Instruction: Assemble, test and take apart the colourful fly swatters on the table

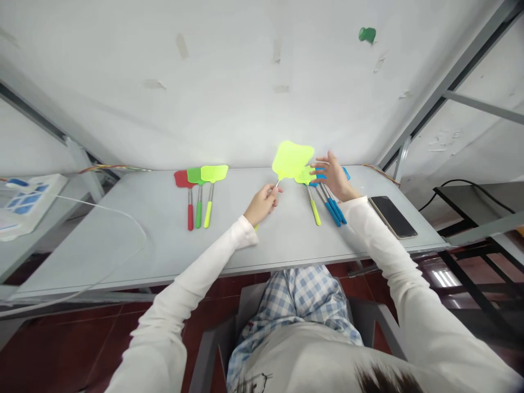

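Note:
My left hand (262,203) is closed round the metal shaft of a yellow-green fly swatter (291,159), its head raised and tilted toward the wall. My right hand (333,176) hovers to the right of that head, fingers apart and holding nothing. Beneath and beside the right hand lie a second yellow-green fly swatter (314,212) and several blue fly swatters (333,210), their heads partly covered by the fingers. Farther left on the table, a red fly swatter (190,215), a green fly swatter (198,214) and another yellow-green fly swatter (208,213) lie with overlapping heads.
A phone (393,216) lies on the grey table (155,245) near its right end. Across the left end runs a white cable (135,218). A white and blue plastic item (30,202) sits on a neighbouring surface. The white wall (229,109) rises behind the table.

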Available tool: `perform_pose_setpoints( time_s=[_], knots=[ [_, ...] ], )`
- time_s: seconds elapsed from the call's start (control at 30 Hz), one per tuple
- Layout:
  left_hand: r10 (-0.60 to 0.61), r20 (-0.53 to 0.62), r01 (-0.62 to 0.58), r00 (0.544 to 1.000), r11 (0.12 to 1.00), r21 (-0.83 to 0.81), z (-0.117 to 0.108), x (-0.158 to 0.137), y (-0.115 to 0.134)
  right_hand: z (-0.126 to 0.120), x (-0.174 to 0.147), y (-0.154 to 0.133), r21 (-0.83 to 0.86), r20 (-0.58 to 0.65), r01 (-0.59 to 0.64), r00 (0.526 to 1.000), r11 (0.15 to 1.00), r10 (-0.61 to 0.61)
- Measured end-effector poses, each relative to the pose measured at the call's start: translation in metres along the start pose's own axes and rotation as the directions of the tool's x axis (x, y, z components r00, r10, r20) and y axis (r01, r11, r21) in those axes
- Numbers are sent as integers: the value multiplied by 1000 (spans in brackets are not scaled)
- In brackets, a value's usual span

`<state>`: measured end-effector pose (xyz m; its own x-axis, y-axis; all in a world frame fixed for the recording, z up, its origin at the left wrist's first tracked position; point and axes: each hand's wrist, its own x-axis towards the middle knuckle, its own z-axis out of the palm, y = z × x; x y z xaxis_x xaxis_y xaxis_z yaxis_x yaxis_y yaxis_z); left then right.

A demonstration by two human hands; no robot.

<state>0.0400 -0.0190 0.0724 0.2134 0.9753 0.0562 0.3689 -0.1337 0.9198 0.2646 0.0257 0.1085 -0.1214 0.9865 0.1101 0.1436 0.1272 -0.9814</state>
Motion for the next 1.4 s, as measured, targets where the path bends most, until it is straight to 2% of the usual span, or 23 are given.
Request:
perform_pose_setpoints(
  time_s=[0.07,0.1,0.17,0.2,0.3,0.4,0.47,0.53,0.6,0.7,0.77,0.83,0.93,1.03,1.1,1.13,1.2,1.27,1.3,1.33,1.4],
  knots=[
    [-94,-20,88,995,975,-202,13,6,4,12,-11,13,-35,59,-46,997,998,48],
    [-108,-25,98,994,960,-262,21,9,5,20,-19,20,-74,168,-78,982,994,89],
    [-91,-55,71,994,953,-293,33,15,8,37,-35,34,-143,366,-82,921,986,130],
    [-74,-79,52,994,967,-250,38,19,8,45,-42,40,-162,387,-59,914,985,118],
    [-40,-140,40,989,999,-5,39,27,1,57,-46,55,-208,314,-10,946,978,77],
    [-59,-220,103,974,976,191,22,27,-17,56,-32,68,-333,167,-72,977,940,134],
    [-51,-333,186,942,903,388,1,22,-30,56,-21,74,-470,45,-112,988,875,150],
    [-26,-400,255,916,807,532,-24,12,-42,58,-13,78,-618,-49,-109,994,779,101],
    [-34,-445,319,895,746,585,-48,1,-51,63,-10,80,-739,-88,-88,996,668,33],
    [-14,-547,412,837,675,612,-77,-12,-61,70,-14,82,-845,-97,-74,995,530,-17],
    [13,-600,457,800,635,622,-88,-14,-68,70,-19,84,-892,-87,-44,993,450,-75],
    [35,-620,477,784,605,637,-94,-10,-77,68,-24,86,-924,-67,-14,990,383,-127],
    [25,-608,490,794,564,664,-99,1,-91,58,-29,89,-936,-67,-25,992,350,-107],
    [-60,-595,529,801,535,659,-103,10,-99,46,-31,89,-931,-78,-50,995,362,-64],
    [-94,-576,531,812,530,661,-103,10,-100,38,-31,86,-935,-47,-9,994,355,-100],
    [-93,-546,505,833,533,680,-102,7,-99,36,-32,84,-938,-11,40,990,344,-144],
    [-57,-432,390,900,547,741,-96,0,-94,34,-32,76,-933,110,191,958,305,-264],
    [32,-256,197,966,550,812,-86,-9,-86,38,-33,66,-903,248,354,892,243,-379],
    [96,-167,89,981,539,838,-79,-13,-80,42,-33,59,-882,310,423,853,206,-420],
    [164,-78,-18,983,517,856,-73,-16,-74,46,-33,53,-860,369,482,814,167,-450],
    [288,71,-201,955,454,868,-62,-21,-60,53,-30,42,-815,465,572,743,95,-481]
  ],
)
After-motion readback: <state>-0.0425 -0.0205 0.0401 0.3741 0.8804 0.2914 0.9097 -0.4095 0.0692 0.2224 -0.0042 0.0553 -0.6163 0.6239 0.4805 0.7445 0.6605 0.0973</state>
